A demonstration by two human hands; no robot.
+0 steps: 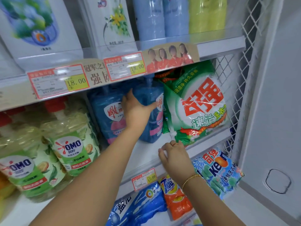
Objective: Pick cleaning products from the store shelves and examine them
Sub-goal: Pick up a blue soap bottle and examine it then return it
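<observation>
Blue detergent bottle [149, 98] stands at frame centre on the middle shelf [149, 153], between a second blue bottle [107, 115] at left and a green detergent bag [195, 103] at right. Left hand [136, 111] grips the bottle, thumb across its front. Right hand [175, 159] rests on the shelf's front edge just below the bag, fingers bent; whether it grips anything cannot be determined.
</observation>
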